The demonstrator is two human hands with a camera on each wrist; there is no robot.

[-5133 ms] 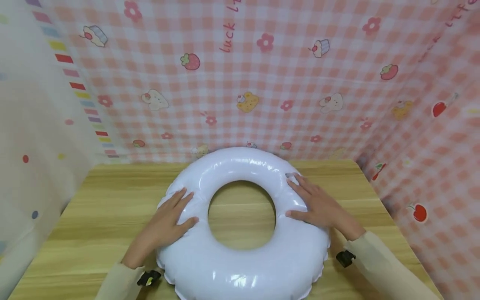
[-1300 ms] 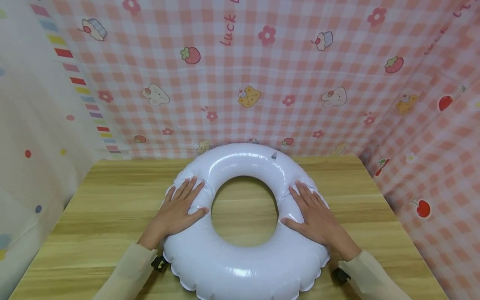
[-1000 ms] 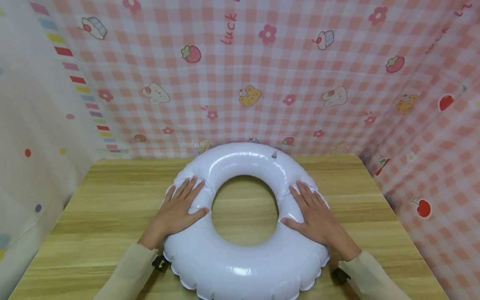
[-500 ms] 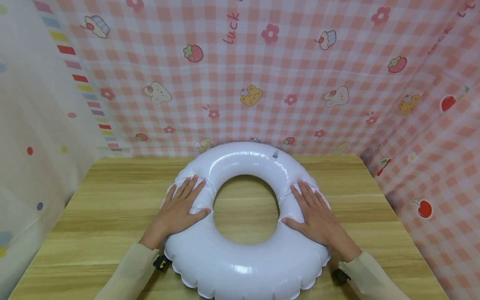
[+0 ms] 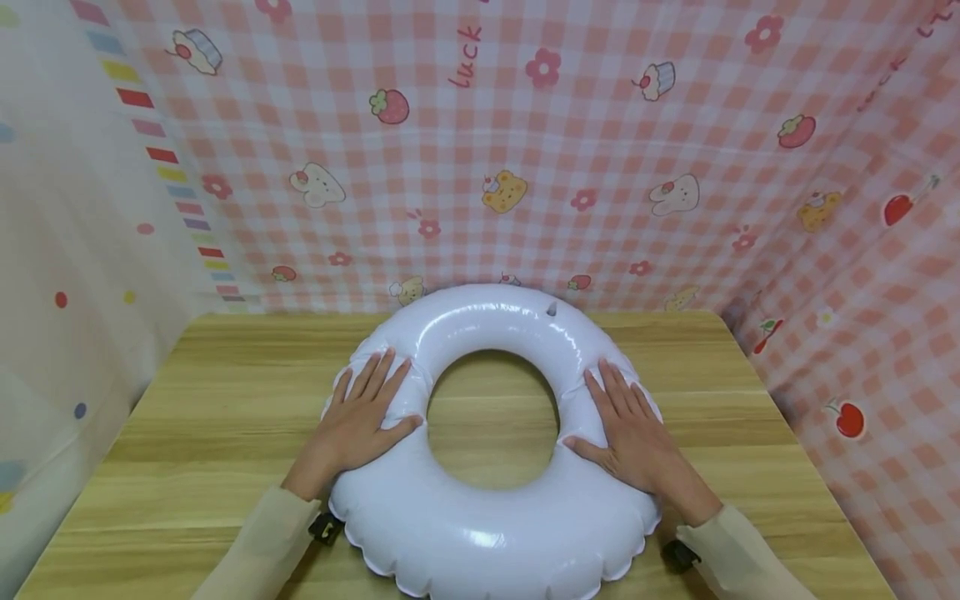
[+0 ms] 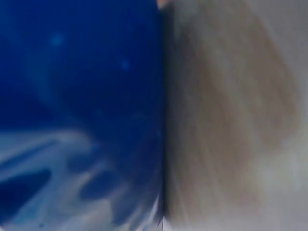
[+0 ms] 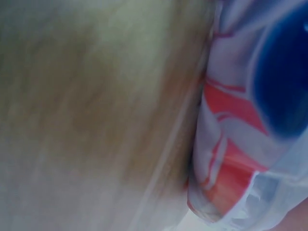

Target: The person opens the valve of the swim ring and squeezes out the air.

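A white inflated swim ring [image 5: 487,542] lies flat, its small grey valve [image 5: 552,308] sticking up at the back right. On the ring's left side rests my left hand [image 5: 360,421], palm down, fingers spread and thumb toward the hole. My right hand [image 5: 630,433] lies the same way on the right side. Creases run in the vinyl by both hands' fingertips. Close up in the left wrist view, the ring's lower side [image 6: 82,82] is blue with pale swirls. The right wrist view shows red, white and blue printing on its underside [image 7: 236,110].
The wood-grain table [image 5: 187,433] extends to both sides of the ring. Behind it hangs a pink checked cloth [image 5: 450,167], with another patterned cloth [image 5: 885,333] along the right and a pale dotted one [image 5: 90,250] on the left. Black wrist cameras [image 5: 326,527] sit under the cuffs.
Since the earliest frame the ring has turned counter-clockwise, carrying the valve from near my right fingertips toward the back. Both hands now lie flatter on it. Over the last second they hold still.
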